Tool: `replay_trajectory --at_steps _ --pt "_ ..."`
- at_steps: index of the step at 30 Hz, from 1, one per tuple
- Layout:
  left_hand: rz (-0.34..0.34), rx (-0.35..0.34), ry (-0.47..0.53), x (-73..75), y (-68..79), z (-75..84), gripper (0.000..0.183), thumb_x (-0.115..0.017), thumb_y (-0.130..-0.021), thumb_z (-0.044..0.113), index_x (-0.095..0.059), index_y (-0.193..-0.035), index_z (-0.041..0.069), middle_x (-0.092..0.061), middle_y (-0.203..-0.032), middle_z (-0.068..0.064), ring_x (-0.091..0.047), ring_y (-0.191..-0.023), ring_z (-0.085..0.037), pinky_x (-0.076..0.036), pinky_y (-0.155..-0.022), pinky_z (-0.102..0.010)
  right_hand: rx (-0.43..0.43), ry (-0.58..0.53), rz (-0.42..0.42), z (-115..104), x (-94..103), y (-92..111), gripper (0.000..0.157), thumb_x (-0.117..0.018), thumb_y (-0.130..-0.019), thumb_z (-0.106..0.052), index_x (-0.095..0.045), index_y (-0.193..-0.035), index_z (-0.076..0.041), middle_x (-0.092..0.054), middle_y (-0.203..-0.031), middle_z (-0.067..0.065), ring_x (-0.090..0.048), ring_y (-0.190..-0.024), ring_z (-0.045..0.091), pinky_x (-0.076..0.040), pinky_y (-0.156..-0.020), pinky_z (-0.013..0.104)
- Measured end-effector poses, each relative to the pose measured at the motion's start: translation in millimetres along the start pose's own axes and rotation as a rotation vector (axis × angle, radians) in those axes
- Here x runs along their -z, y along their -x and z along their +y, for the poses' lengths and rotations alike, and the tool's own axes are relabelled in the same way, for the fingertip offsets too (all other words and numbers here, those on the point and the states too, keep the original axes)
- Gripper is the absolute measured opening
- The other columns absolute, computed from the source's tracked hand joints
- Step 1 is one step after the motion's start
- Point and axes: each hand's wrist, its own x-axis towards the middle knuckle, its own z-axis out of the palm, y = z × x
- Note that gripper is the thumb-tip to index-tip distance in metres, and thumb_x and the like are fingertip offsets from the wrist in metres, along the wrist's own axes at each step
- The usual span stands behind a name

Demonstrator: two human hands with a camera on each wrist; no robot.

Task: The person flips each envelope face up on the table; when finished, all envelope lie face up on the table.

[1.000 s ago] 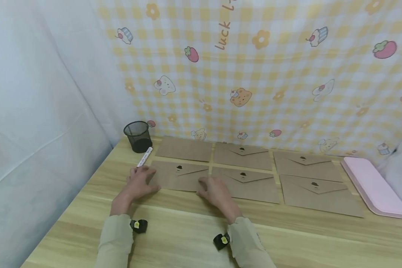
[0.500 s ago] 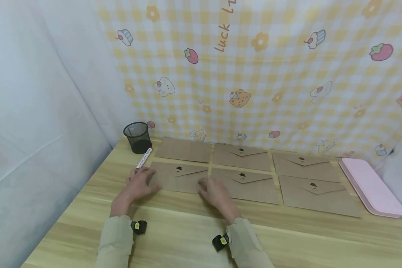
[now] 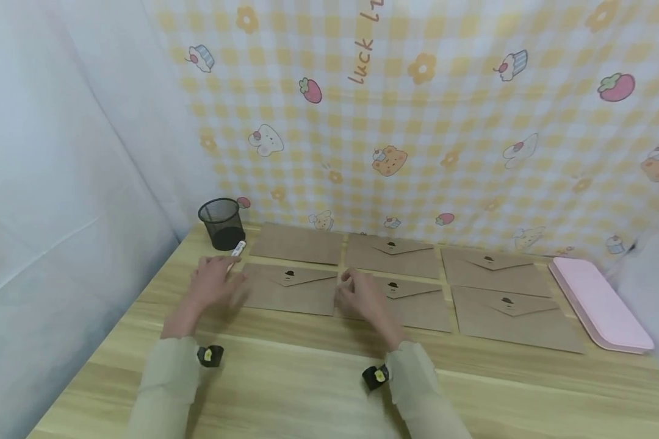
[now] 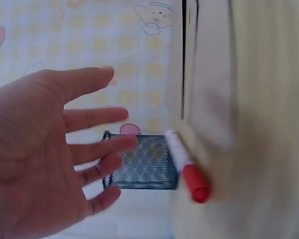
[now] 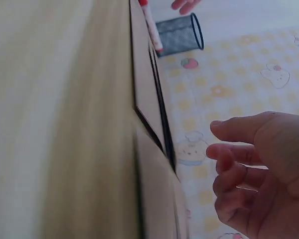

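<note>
In the head view my left hand [image 3: 210, 285] hovers beside the left edge of the front-left brown envelope [image 3: 288, 299], partly covering a white marker [image 3: 238, 247]. The left wrist view shows this hand [image 4: 45, 149] with spread fingers and nothing in it; the marker's red cap [image 4: 195, 184] lies toward the front. My right hand [image 3: 365, 299] is above the left end of the front-middle envelope [image 3: 423, 311]. Its fingers curl loosely and hold nothing, as the right wrist view of the hand [image 5: 264, 169] shows. Both hands are off the paper.
A back row holds a plain envelope [image 3: 296, 245], a middle one [image 3: 390, 262] and a right one [image 3: 494, 277]. Another envelope [image 3: 516, 326] lies front right. The black mesh pen cup [image 3: 221, 222] stands back left, a pink case [image 3: 601, 305] far right. A patterned curtain [image 3: 329, 122] hangs behind.
Both hands have lifted away from the front-left envelope and moved apart: the left hand to the left, the right hand to the right. The envelopes look the same.
</note>
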Motion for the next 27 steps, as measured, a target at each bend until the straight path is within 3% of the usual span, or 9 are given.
replay_trajectory --at_steps 3,5,9,12,14,17,23,27 --pt "-0.043 -0.096 -0.006 8.1 -20.6 -7.8 0.041 -0.059 -0.088 0.019 -0.056 -0.119 -0.007 -0.054 -0.121 -0.029 -0.039 -0.108 -0.055 -0.036 -0.081 -0.064 -0.006 0.044 -0.026 2.9 12.7 -13.3 0.022 -0.059 -0.091 -0.015 -0.061 -0.107 0.0 -0.058 -0.071 0.002 -0.052 -0.058 0.014 -0.045 -0.051 0.028" --pt "-0.096 -0.123 0.006 11.1 -33.0 -12.5 0.041 -0.059 -0.088 0.017 -0.056 -0.119 -0.009 -0.054 -0.12 -0.029 -0.038 -0.111 -0.056 -0.034 -0.087 -0.063 -0.007 0.078 -0.055 3.1 19.1 -24.2 0.023 -0.059 -0.091 -0.015 -0.061 -0.109 -0.001 -0.061 -0.083 0.005 -0.057 -0.069 0.016 -0.048 -0.06 0.03" --pt "-0.15 -0.079 -0.07 12.2 -53.1 -17.3 0.04 -0.059 -0.088 0.019 -0.056 -0.119 -0.007 -0.055 -0.119 -0.027 -0.032 -0.114 -0.056 -0.032 -0.089 -0.065 0.018 0.139 -0.098 1.8 28.0 -47.4 0.025 -0.057 -0.091 -0.013 -0.061 -0.112 0.0 -0.063 -0.1 0.012 -0.06 -0.087 0.022 -0.05 -0.073 0.032" --pt "-0.15 -0.052 -0.153 8.2 -66.7 -16.9 0.038 -0.059 -0.087 0.019 -0.059 -0.117 -0.006 -0.057 -0.116 -0.026 -0.033 -0.113 -0.052 -0.031 -0.086 -0.066 0.032 0.201 -0.084 0.3 33.4 -61.9 0.025 -0.058 -0.091 -0.013 -0.062 -0.111 0.0 -0.063 -0.102 0.013 -0.059 -0.091 0.025 -0.05 -0.076 0.035" --pt "-0.161 -0.049 -0.158 3.6 -75.3 -15.6 0.038 -0.058 -0.087 0.018 -0.059 -0.117 -0.005 -0.058 -0.115 -0.025 -0.035 -0.112 -0.049 -0.031 -0.087 -0.065 0.032 0.226 -0.077 -0.6 35.2 -69.4 0.025 -0.059 -0.09 -0.013 -0.062 -0.111 -0.001 -0.063 -0.103 0.013 -0.059 -0.094 0.025 -0.049 -0.079 0.037" --pt "-0.202 -0.069 -0.164 -4.9 -85.3 -14.0 0.038 -0.059 -0.087 0.016 -0.059 -0.118 -0.004 -0.06 -0.113 -0.023 -0.04 -0.11 -0.046 -0.035 -0.088 -0.06 0.014 0.227 -0.135 -0.4 31.9 -76.6 0.027 -0.058 -0.091 -0.014 -0.061 -0.114 -0.001 -0.062 -0.111 0.012 -0.057 -0.1 0.026 -0.048 -0.084 0.039" --pt "-0.285 -0.196 -0.183 -15.5 -95.2 -10.9 0.037 -0.062 -0.084 0.005 -0.056 -0.118 -0.008 -0.06 -0.112 -0.024 -0.055 -0.104 -0.039 -0.044 -0.089 -0.047 0.03 0.269 -0.261 2.4 12.2 -86.9 0.029 -0.053 -0.095 -0.016 -0.059 -0.12 -0.002 -0.059 -0.12 0.013 -0.055 -0.108 0.027 -0.044 -0.091 0.039" --pt "-0.288 -0.181 -0.183 -13.2 -100.0 -5.8 0.042 -0.059 -0.081 0.001 -0.054 -0.123 -0.005 -0.059 -0.115 -0.022 -0.056 -0.105 -0.037 -0.044 -0.088 -0.047 0.067 0.284 -0.294 2.2 4.5 -94.2 0.029 -0.056 -0.093 -0.01 -0.058 -0.12 -0.001 -0.06 -0.118 0.014 -0.056 -0.107 0.027 -0.045 -0.091 0.036"
